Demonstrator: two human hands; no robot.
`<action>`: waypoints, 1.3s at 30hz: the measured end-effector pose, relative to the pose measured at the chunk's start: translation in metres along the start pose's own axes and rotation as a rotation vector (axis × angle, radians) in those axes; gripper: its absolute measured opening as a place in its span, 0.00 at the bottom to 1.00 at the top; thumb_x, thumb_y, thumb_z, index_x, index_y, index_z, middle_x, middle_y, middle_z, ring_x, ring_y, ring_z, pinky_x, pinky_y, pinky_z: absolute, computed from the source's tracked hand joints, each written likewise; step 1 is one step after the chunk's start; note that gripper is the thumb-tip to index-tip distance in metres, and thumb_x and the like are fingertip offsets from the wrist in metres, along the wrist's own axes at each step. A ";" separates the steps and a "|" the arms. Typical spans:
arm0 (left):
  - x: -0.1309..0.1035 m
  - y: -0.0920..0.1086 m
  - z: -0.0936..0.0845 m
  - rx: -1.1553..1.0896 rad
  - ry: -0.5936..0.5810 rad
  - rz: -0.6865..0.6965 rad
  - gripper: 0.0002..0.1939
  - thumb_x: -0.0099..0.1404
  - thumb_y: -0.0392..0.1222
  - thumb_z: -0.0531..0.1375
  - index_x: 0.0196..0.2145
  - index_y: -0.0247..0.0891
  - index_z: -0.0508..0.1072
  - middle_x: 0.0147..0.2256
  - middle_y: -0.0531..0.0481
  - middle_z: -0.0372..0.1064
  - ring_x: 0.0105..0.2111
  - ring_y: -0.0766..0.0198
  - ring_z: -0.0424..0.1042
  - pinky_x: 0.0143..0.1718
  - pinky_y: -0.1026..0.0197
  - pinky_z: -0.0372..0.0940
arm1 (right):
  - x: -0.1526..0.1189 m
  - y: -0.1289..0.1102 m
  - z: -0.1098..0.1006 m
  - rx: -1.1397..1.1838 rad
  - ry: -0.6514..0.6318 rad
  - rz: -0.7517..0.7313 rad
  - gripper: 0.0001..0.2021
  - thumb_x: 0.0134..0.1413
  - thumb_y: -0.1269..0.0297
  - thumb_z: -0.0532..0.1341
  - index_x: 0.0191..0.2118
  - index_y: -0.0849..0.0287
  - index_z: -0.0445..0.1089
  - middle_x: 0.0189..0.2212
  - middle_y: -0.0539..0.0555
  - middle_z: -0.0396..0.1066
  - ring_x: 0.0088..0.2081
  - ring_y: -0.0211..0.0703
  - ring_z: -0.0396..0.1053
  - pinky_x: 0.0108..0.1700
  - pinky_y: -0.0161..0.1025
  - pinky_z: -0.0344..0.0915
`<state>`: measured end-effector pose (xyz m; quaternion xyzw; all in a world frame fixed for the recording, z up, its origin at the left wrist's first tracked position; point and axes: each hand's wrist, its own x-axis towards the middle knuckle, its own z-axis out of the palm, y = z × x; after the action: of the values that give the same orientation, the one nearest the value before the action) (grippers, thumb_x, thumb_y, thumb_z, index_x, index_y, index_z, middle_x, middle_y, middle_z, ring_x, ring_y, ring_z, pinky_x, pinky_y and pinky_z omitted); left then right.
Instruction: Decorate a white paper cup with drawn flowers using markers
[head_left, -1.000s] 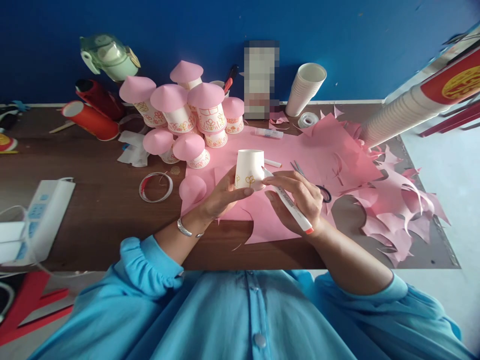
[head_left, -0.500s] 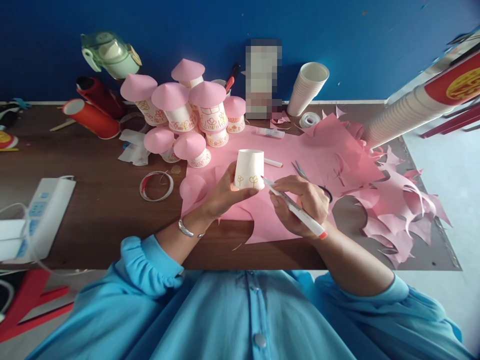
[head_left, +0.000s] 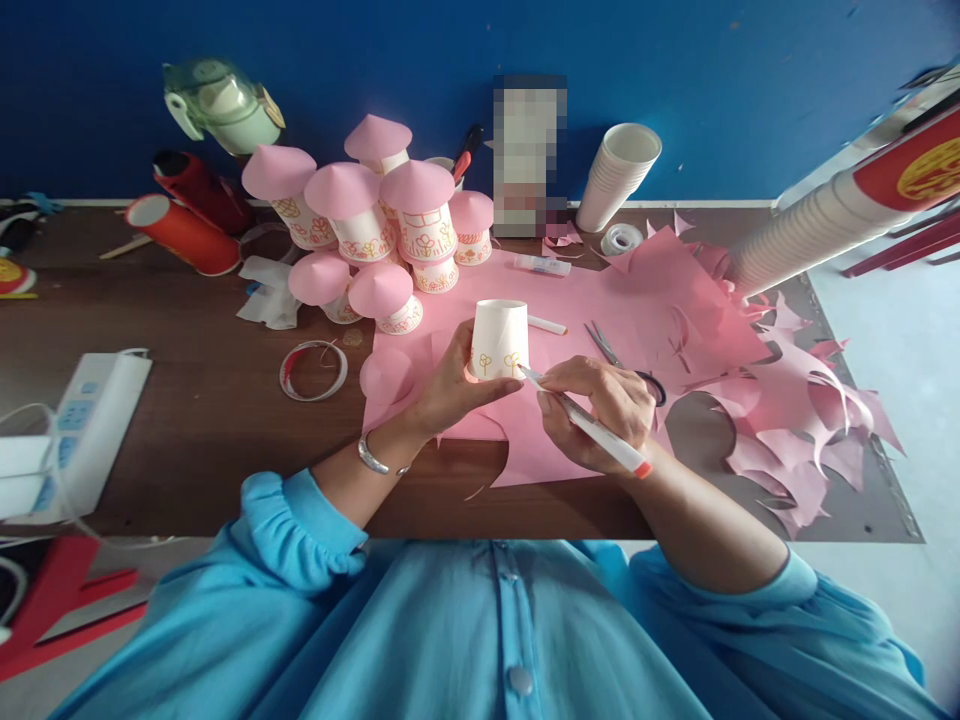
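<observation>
My left hand (head_left: 456, 388) is closed around a white paper cup (head_left: 500, 330), held upside down above the pink paper. Small yellow-orange flowers are drawn along the cup's lower edge. Pinched in my right hand (head_left: 600, 408) is a white marker (head_left: 604, 438) with an orange end; its tip meets the cup beside a drawn flower. Left of and behind the cup stand several decorated cups (head_left: 360, 232) topped with pink paper cones (head_left: 341, 190). A second marker (head_left: 547, 325) lies on the pink paper just behind the held cup.
Scissors (head_left: 604, 345) and a glue tube (head_left: 541, 266) lie on pink paper (head_left: 480, 285). Paper scraps (head_left: 802, 420) spread at right near a long cup stack (head_left: 795, 238). A tape roll (head_left: 313, 371) and a power strip (head_left: 94, 430) are at left. Another cup stack (head_left: 616, 175) stands behind.
The marker tip has shifted slightly left and down along the cup's lower edge. The cup has turned or shifted a little, with my left hand still holding it.
</observation>
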<state>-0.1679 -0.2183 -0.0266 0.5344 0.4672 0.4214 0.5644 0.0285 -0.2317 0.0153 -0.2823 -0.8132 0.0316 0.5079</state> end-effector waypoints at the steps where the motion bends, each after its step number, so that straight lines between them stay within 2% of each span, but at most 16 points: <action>1: 0.000 0.000 0.000 -0.002 0.000 -0.001 0.41 0.50 0.58 0.76 0.54 0.41 0.63 0.49 0.44 0.67 0.51 0.50 0.68 0.48 0.51 0.67 | 0.000 0.000 0.000 0.001 0.000 -0.001 0.11 0.58 0.75 0.61 0.43 0.54 0.68 0.27 0.47 0.76 0.25 0.38 0.75 0.26 0.33 0.72; 20: -0.002 -0.003 0.000 -0.042 -0.011 -0.028 0.40 0.51 0.56 0.76 0.54 0.42 0.63 0.48 0.46 0.68 0.50 0.51 0.70 0.46 0.52 0.69 | -0.004 0.001 0.006 -0.034 0.010 0.002 0.09 0.59 0.76 0.62 0.40 0.54 0.67 0.26 0.47 0.75 0.24 0.37 0.75 0.26 0.35 0.72; 26: 0.000 -0.003 0.000 -0.061 -0.018 -0.008 0.43 0.50 0.57 0.76 0.55 0.41 0.63 0.51 0.44 0.68 0.53 0.48 0.69 0.50 0.50 0.68 | -0.003 0.001 0.008 -0.067 0.025 0.001 0.10 0.58 0.78 0.62 0.40 0.55 0.67 0.26 0.49 0.75 0.24 0.38 0.74 0.27 0.35 0.72; 35: -0.001 -0.005 -0.001 -0.045 -0.012 -0.013 0.42 0.50 0.53 0.77 0.56 0.41 0.64 0.51 0.44 0.68 0.52 0.50 0.69 0.48 0.51 0.68 | -0.003 0.001 0.007 -0.086 0.007 0.002 0.10 0.59 0.78 0.61 0.40 0.54 0.66 0.26 0.47 0.75 0.25 0.37 0.74 0.27 0.34 0.72; 37: -0.001 -0.007 -0.001 -0.091 -0.005 -0.015 0.40 0.50 0.51 0.77 0.55 0.42 0.65 0.50 0.45 0.69 0.51 0.50 0.70 0.48 0.52 0.69 | -0.003 0.000 0.005 -0.085 0.008 -0.005 0.09 0.60 0.77 0.62 0.40 0.55 0.67 0.26 0.48 0.75 0.25 0.37 0.74 0.27 0.34 0.73; 39: 0.000 -0.008 0.000 -0.221 -0.048 -0.021 0.36 0.52 0.48 0.76 0.54 0.42 0.67 0.48 0.46 0.72 0.49 0.52 0.72 0.49 0.51 0.69 | -0.003 0.000 0.003 -0.085 0.008 -0.004 0.09 0.60 0.76 0.62 0.41 0.55 0.67 0.27 0.48 0.75 0.26 0.38 0.75 0.28 0.34 0.74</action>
<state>-0.1684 -0.2189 -0.0343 0.4741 0.4099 0.4515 0.6351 0.0268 -0.2325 0.0119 -0.3021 -0.8123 -0.0053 0.4988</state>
